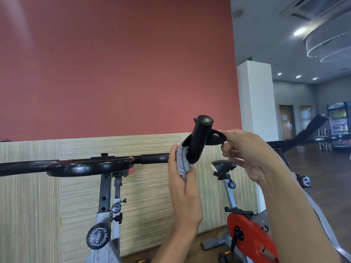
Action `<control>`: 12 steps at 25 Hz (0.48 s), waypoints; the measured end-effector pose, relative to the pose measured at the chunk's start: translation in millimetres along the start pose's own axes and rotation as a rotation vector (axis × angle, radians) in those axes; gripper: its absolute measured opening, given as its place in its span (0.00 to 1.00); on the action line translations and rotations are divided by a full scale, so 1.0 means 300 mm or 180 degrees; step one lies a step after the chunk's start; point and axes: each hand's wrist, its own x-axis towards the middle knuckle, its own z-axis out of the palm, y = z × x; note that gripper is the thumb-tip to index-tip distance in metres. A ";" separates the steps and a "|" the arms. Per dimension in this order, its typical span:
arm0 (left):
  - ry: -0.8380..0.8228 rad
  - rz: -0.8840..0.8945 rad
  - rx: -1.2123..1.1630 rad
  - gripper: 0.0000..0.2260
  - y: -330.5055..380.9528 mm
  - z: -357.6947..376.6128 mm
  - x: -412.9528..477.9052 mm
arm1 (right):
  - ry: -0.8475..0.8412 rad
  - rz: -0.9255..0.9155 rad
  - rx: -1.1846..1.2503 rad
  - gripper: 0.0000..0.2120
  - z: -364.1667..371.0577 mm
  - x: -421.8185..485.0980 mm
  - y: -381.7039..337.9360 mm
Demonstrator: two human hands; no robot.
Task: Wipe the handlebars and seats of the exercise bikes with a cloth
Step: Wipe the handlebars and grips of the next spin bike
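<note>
A black handlebar [89,165] runs across the view, with an upturned grip end [199,139] near the middle. My left hand [183,186] holds a grey cloth [182,162] and presses it against the lower part of that grip. My right hand [245,150] pinches a flat black tab [216,138] that sticks out beside the grip. A black seat [223,165] of a second bike shows just behind my right hand. Part of the handlebar is hidden behind both hands.
The bike's grey post with a round black adjusting knob [98,236] stands below the bar. A second bike with a red flywheel cover [250,238] is at the right. A red wall with a striped lower panel [144,179] is close ahead. Another handlebar [307,133] reaches right.
</note>
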 end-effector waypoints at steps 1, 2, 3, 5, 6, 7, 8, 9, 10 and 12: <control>0.0134 0.0081 -0.0006 0.24 0.008 0.000 -0.010 | 0.0132 -0.0093 -0.0241 0.14 -0.002 -0.022 0.001; 0.0274 0.0234 -0.0017 0.24 0.019 0.000 -0.020 | 0.0338 -0.0250 -0.0437 0.14 -0.003 -0.038 -0.008; 0.0417 0.0418 -0.0051 0.23 0.032 0.001 -0.032 | 0.0586 -0.0486 -0.0492 0.14 -0.003 -0.053 -0.028; 0.0636 0.0782 -0.0141 0.24 0.055 0.013 -0.050 | 0.1019 -0.1177 -0.0233 0.13 0.012 -0.072 -0.092; 0.0657 0.0948 -0.0123 0.24 0.059 0.024 -0.052 | 0.1069 -0.1527 -0.0102 0.13 0.023 -0.074 -0.127; 0.0615 0.1070 -0.0045 0.25 0.054 0.036 -0.046 | 0.0976 -0.1786 -0.0094 0.13 0.036 -0.070 -0.158; 0.0501 0.1099 0.0095 0.27 0.044 0.049 -0.032 | 0.0764 -0.1949 -0.0185 0.13 0.052 -0.060 -0.181; 0.0362 0.1001 0.0242 0.28 0.027 0.062 -0.012 | 0.0480 -0.1989 -0.0367 0.14 0.069 -0.048 -0.195; 0.0244 0.0784 0.0315 0.27 0.012 0.069 0.007 | 0.0168 -0.1921 -0.0609 0.16 0.083 -0.043 -0.201; 0.0080 0.0284 0.0100 0.27 0.009 0.070 0.027 | -0.0364 -0.1659 -0.1100 0.18 0.101 -0.031 -0.183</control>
